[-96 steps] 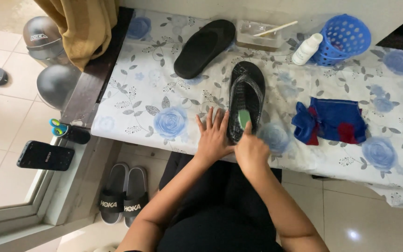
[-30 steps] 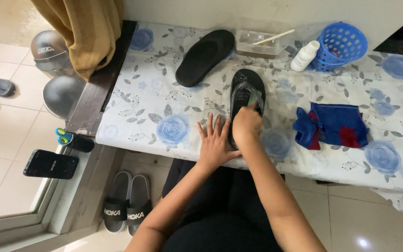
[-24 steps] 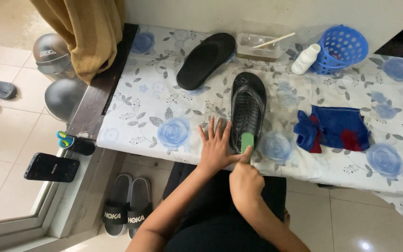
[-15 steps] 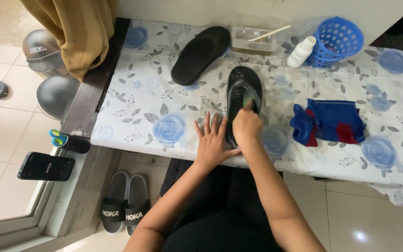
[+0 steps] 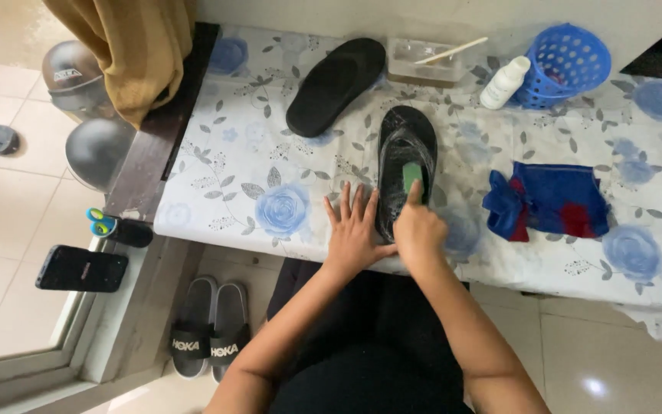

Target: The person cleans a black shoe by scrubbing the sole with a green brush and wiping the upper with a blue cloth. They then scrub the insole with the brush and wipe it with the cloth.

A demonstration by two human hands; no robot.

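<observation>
A black flip-flop (image 5: 405, 149) lies sole-up and soapy near the table's front edge. My right hand (image 5: 418, 230) grips a green brush (image 5: 412, 177) and presses it onto the flip-flop's middle. My left hand (image 5: 354, 230) lies flat on the floral tablecloth (image 5: 254, 169), fingers spread, thumb against the flip-flop's near end. A second black flip-flop (image 5: 335, 84) rests farther back to the left.
A blue and red cloth (image 5: 549, 201) lies to the right. At the back stand a clear tray with a stick (image 5: 432, 61), a white bottle (image 5: 504, 83) and a blue basket (image 5: 564, 65). A phone (image 5: 82, 268), helmets (image 5: 74, 73) and slides (image 5: 208, 326) sit at the left.
My right hand has been moving the brush back and forth along the flip-flop, drawn toward me and then pushed onto the sole again. The left hand stays flat.
</observation>
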